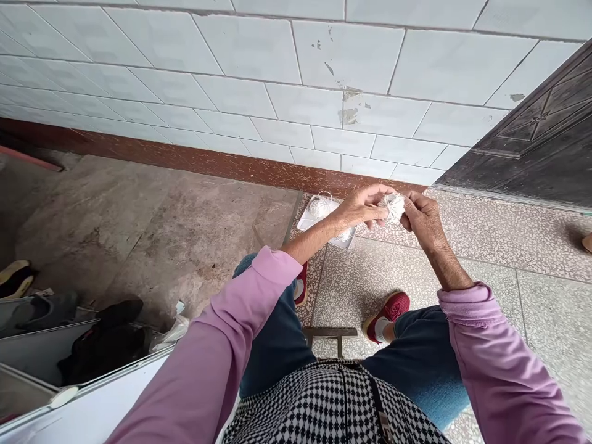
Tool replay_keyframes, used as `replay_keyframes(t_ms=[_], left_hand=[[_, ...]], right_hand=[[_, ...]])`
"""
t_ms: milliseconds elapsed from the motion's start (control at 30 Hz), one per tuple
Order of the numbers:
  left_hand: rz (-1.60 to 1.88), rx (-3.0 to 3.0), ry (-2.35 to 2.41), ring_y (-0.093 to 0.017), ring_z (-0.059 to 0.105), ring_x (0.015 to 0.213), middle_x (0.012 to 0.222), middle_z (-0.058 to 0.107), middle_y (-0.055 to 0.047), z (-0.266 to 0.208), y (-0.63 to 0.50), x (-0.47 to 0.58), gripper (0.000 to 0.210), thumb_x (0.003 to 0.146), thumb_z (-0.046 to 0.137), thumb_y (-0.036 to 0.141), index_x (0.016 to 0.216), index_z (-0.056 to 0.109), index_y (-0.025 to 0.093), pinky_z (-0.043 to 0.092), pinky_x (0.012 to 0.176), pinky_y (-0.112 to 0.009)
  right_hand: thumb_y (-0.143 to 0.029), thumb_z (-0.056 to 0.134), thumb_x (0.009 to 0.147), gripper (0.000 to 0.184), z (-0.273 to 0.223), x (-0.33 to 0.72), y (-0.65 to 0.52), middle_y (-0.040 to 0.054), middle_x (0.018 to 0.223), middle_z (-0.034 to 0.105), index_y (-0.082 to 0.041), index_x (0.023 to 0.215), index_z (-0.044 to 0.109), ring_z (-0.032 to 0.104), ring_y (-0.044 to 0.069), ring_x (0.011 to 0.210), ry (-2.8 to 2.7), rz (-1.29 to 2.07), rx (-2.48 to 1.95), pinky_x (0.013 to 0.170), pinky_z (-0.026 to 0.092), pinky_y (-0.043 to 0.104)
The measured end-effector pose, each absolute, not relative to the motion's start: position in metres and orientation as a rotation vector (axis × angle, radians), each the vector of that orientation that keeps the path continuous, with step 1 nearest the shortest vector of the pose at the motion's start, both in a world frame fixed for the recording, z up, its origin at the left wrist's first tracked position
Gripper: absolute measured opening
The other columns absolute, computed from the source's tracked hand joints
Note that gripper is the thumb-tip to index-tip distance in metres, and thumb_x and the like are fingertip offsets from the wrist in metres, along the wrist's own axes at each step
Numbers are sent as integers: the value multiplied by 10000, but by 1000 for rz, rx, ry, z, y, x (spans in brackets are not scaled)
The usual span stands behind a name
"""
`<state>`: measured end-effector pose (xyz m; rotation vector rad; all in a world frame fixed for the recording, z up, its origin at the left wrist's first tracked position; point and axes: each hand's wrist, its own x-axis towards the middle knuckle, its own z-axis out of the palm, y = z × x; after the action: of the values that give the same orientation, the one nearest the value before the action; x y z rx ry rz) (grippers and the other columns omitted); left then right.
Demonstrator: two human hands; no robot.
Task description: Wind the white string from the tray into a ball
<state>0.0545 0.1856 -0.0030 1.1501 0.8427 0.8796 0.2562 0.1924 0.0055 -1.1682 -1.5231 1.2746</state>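
Item: bundle of white string (394,208), at 3 o'clock from the view's centre, grasped on its 9 o'clock side by the left hand (361,207), pinched on its 3 o'clock side by the right hand (423,221).
Item: shallow white tray (305,223) on the floor, at the bundle's 9 o'clock, bearing string coils (318,208).
Risks, judged: loops catching on fingers could knot; a slackened pinch could let the bundle unravel or drop.

You could read no text, label, brand, number or sign anywhere: no lettering was legible to you on the white-tiled wall (252,46), the dark panelled door (546,145) or your red sneakers (398,304).
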Motion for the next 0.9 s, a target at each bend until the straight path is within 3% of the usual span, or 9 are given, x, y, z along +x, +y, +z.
replay_keyframes(t_ms=[133, 233, 333, 433, 533, 667, 800, 900], left_hand=[[880, 1302, 899, -56, 630, 550, 1122, 772, -62, -5, 186, 55, 543, 765, 729, 155, 1301, 661, 204, 466, 499, -211], [865, 1234, 836, -127, 747, 683, 1131, 767, -73, -6, 185, 57, 589, 756, 759, 170, 1330, 632, 199, 596, 628, -260], [836, 1129, 841, -154, 774, 730, 1104, 774, -92, -5, 185, 60, 645, 782, 838, 241, 1379, 604, 171, 639, 711, -309], [823, 1121, 904, -128, 711, 608, 856, 742, -41, -3, 183, 62, 518, 800, 881, 308, 1228, 657, 120, 588, 612, -280], [849, 1137, 883, -77, 582, 492, 661, 636, 24, 0, 181, 62, 412, 802, 920, 380, 1039, 694, 129, 438, 484, -235], [1005, 995, 886, -28, 463, 513, 728, 633, 25, 3, 186, 61, 375, 800, 932, 420, 968, 726, 155, 311, 469, -227], [1178, 859, 993, -44, 485, 604, 816, 683, 23, 0, 199, 55, 299, 792, 905, 355, 957, 722, 185, 388, 556, -217], [1218, 887, 1101, -69, 562, 686, 834, 707, 22, -8, 207, 50, 312, 757, 911, 308, 962, 709, 189, 441, 626, -222]], right_hand=[[-692, 842, 864, 547, -4, 256, 195, -83, 519, 382, -266, 748, 518, 282, 71, 414, -1355, 1426, -1126, 391, 205, 257], [-639, 855, 867, 501, -6, 256, 196, -84, 547, 406, -260, 780, 538, 319, 68, 413, -1325, 1394, -1134, 386, 227, 251], [-615, 826, 900, 458, -6, 257, 196, -75, 575, 426, -257, 805, 557, 341, 73, 428, -1363, 1352, -1126, 388, 245, 256], [-609, 790, 932, 445, -6, 259, 197, -69, 548, 419, -259, 791, 553, 334, 87, 437, -1446, 1327, -1143, 399, 258, 271], [-617, 790, 922, 454, -6, 260, 199, -50, 573, 456, -257, 776, 555, 361, 98, 470, -1479, 1240, -1162, 425, 280, 276], [-635, 738, 959, 478, -9, 255, 198, -33, 589, 495, -249, 738, 563, 397, 109, 497, -1621, 1252, -1132, 480, 338, 285], [-643, 650, 1016, 496, -9, 241, 183, -11, 622, 578, -227, 748, 618, 474, 123, 541, -1897, 1297, -1088, 546, 389, 296], [-620, 643, 1040, 515, 0, 236, 172, -15, 630, 565, -222, 718, 585, 477, 121, 574, -2049, 1350, -989, 581, 394, 294]])
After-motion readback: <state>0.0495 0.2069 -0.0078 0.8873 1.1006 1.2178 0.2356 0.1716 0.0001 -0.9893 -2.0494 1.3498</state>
